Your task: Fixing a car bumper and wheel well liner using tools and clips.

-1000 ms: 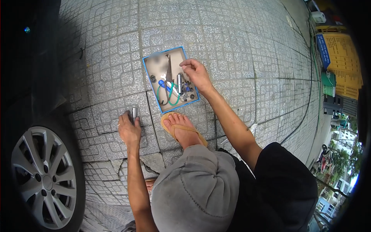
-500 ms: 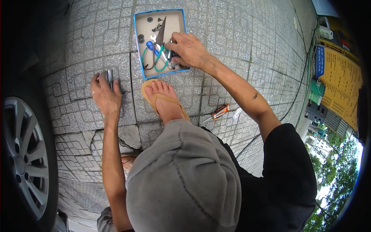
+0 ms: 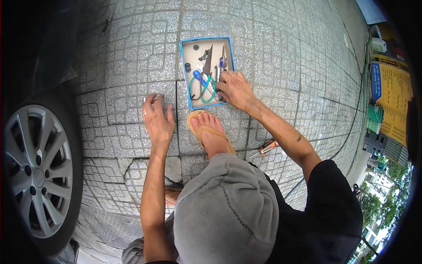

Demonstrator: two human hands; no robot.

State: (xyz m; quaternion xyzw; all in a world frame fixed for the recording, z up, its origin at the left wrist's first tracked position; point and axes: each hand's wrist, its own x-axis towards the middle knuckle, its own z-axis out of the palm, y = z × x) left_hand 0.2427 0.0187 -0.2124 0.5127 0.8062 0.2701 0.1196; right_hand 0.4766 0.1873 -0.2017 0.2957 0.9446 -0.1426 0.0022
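A shallow blue-edged cardboard box (image 3: 190, 105) lies on the paving. My right hand (image 3: 236, 90) reaches over its right edge, fingers curled on a shiny metal cylinder (image 3: 217, 73). Beside that cylinder are green-handled scissors (image 3: 209, 61), a blue-handled tool (image 3: 196, 75), a small wrench (image 3: 200, 66) and another tool with a blue part (image 3: 223, 61). Several small dark fasteners (image 3: 203, 56) and round dark pieces (image 3: 188, 67) lie inside too. My left hand (image 3: 157, 123) hovers left of the box, fingers bent, thumb apart. Whatever it holds is hidden behind the fingers.
A car wheel (image 3: 39, 176) stands at the left. My sandalled foot (image 3: 214, 138) is just below the box. An orange-handled tool set (image 3: 267, 148) lies on the paving to the right. Cracked tiles (image 3: 167, 170) show under my left forearm. A yellow sign (image 3: 395, 105) is far right.
The view has shifted, so the scene sits lower and farther right. The metal cylinder visible in my left hand earlier is now out of sight. My right hand stays at the box's right side.
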